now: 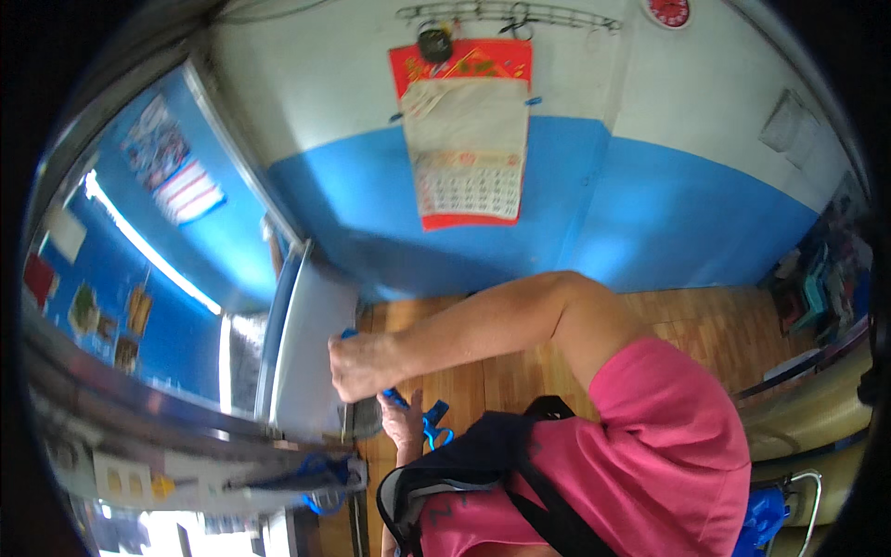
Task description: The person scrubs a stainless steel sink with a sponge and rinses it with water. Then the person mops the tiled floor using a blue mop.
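My right hand [360, 367] is closed in a fist, at the end of a bare arm that reaches across to the left. Blue ends of a narrow blue object [395, 398] show above and below the fist; its exact kind is hidden. Just below, my left hand [403, 425] is raised, with the lower blue end between its thumb and fingers. More blue, a looped piece [436, 427], shows to the right of that hand. A dark bag [455, 459] hangs across the pink shirt and covers part of my left forearm.
A white panel [311, 343] stands upright beside my right hand, next to a glass-fronted window [167, 251] on the left. Blue-handled items [322, 483] hang or lie at the lower left. Ahead are a wall calendar [467, 176] and wooden floor [696, 325]. Rolled yellowish material [807, 418] is at right.
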Action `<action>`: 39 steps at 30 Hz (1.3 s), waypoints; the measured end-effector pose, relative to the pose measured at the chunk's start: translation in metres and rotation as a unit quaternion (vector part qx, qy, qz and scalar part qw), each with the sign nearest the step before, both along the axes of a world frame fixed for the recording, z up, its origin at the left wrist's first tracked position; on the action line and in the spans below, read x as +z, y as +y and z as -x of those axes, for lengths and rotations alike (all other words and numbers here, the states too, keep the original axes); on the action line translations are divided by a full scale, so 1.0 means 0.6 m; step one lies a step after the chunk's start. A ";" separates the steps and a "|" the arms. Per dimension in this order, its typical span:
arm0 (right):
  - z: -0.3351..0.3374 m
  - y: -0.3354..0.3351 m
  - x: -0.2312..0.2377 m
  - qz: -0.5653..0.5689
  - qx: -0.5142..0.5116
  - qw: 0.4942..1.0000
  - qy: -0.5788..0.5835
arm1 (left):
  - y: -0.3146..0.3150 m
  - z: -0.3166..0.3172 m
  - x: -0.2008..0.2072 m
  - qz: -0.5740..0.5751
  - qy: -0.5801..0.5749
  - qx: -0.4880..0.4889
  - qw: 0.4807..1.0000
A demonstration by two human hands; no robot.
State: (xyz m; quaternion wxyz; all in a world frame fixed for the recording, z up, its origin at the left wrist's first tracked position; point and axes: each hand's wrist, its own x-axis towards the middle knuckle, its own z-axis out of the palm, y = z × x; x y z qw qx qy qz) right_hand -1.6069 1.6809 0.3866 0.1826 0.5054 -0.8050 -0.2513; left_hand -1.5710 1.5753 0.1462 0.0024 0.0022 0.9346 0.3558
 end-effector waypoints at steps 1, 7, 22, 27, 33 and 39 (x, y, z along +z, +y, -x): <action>0.016 0.019 -0.004 0.013 -0.008 0.999 0.037 | 0.029 0.034 0.001 0.001 0.073 0.014 0.997; 0.105 0.106 0.006 -0.027 -0.140 0.986 0.085 | 0.124 0.242 -0.014 -0.088 0.140 -0.110 0.980; 0.057 0.479 -0.344 0.216 -0.626 0.650 -0.373 | 0.358 0.780 -0.069 -0.098 0.086 -0.208 0.969; -0.131 0.485 -0.430 0.268 -0.766 0.426 -0.400 | 0.450 0.882 -0.114 -0.106 0.023 -0.182 0.977; -0.261 0.401 -0.483 0.371 -0.786 0.271 -0.413 | 0.528 0.994 -0.194 -0.076 -0.037 -0.261 0.962; -0.321 0.331 -0.517 0.451 -0.794 0.161 -0.376 | 0.611 1.126 -0.332 0.078 -0.086 -0.361 0.926</action>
